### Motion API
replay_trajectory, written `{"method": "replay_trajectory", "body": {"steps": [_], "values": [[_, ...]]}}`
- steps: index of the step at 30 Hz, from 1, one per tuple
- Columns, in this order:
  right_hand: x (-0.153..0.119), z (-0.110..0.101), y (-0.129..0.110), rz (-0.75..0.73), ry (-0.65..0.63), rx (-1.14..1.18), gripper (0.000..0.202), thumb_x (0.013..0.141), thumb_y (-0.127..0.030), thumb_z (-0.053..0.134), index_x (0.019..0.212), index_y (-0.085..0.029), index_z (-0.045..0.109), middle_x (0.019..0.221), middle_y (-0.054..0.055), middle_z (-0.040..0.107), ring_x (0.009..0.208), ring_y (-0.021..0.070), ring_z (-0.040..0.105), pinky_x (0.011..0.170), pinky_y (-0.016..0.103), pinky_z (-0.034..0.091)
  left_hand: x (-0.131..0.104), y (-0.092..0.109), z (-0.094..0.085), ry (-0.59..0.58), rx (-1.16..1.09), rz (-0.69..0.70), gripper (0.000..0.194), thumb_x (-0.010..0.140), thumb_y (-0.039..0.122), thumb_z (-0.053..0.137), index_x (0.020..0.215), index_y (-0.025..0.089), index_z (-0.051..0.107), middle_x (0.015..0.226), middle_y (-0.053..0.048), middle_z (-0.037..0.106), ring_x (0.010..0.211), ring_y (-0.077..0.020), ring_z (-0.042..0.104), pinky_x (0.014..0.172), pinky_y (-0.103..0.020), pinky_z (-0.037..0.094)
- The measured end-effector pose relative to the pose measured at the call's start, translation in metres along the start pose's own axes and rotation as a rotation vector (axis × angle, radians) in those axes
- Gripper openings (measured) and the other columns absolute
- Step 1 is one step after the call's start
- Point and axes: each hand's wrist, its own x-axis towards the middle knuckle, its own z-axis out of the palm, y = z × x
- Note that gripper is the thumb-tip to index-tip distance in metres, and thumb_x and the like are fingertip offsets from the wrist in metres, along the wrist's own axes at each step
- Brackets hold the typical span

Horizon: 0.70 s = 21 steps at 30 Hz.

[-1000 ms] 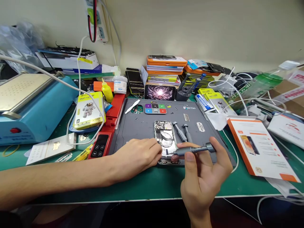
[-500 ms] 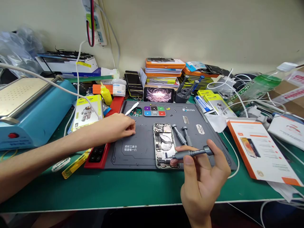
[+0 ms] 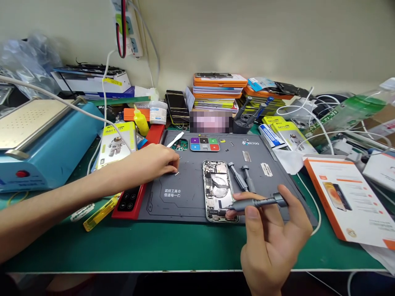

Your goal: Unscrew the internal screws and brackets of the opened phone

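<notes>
the opened phone (image 3: 219, 191) lay face-up with its inner parts bare on the grey mat (image 3: 191, 181), near the mat's front edge. the right hand (image 3: 271, 242) was to the right of and in front of the opened phone, its fingers gripping the dark grey screwdriver (image 3: 256, 203) by the barrel, with a fingertip against the cap end. the screwdriver lay nearly level, its thin tip over the lower part of the opened phone; whether the tip touched anything could not be told.

the left hand (image 3: 162, 160) was to the left of the opened phone, low over the mat, fingers curled in and closed. a small silver piece (image 3: 177, 173) showed at the fingertips, but whether they pinched it could not be told.

two more grey screwdrivers (image 3: 237, 176) lay just right of the opened phone. beyond it sat the coloured tray (image 3: 204, 144), and past that the tool holder (image 3: 242, 123), off to the right. a white pry tool (image 3: 175, 139) lay beyond it to the left. the red device (image 3: 128, 199) was well to its left, with a yellow-handled tool (image 3: 100, 213) farther left, and the orange-edged box (image 3: 348, 201) was well to its right.
</notes>
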Motion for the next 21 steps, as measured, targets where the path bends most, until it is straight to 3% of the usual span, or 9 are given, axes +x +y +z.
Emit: {"method": "replay_trajectory", "body": {"steps": [10,16,21], "values": [[0.0,0.0,-0.001,0.003,-0.005,-0.008,0.057,0.102,-0.012,0.063,0.153,-0.032,0.048,0.102,0.005,0.076,0.083,0.0173,0.075,0.063,0.03,0.07,-0.006,-0.002,-0.003,-0.014,-0.004,0.115,0.02,0.1,0.016,0.057,0.097,0.02,0.077,0.103,-0.003,0.079,0.092,-0.0191,0.074,0.079,-0.028,0.049],[0.0,0.0,-0.001,-0.035,0.027,-0.032,0.057,0.102,-0.013,0.063,0.152,-0.035,0.047,0.104,0.004,0.076,0.086,0.0182,0.076,0.062,0.03,0.069,-0.002,-0.012,-0.005,-0.001,-0.025,0.102,0.024,0.102,0.023,0.057,0.099,0.025,0.08,0.101,-0.001,0.082,0.089,-0.0188,0.074,0.076,-0.027,0.049],[0.0,-0.001,0.002,0.012,-0.076,-0.069,0.058,0.104,-0.015,0.062,0.155,-0.032,0.044,0.109,0.007,0.075,0.089,0.0192,0.076,0.063,0.032,0.07,-0.002,-0.01,-0.006,-0.019,-0.025,0.067,0.018,0.103,0.03,0.061,0.098,0.026,0.078,0.1,0.0,0.08,0.09,-0.0194,0.073,0.074,-0.027,0.048]]}}
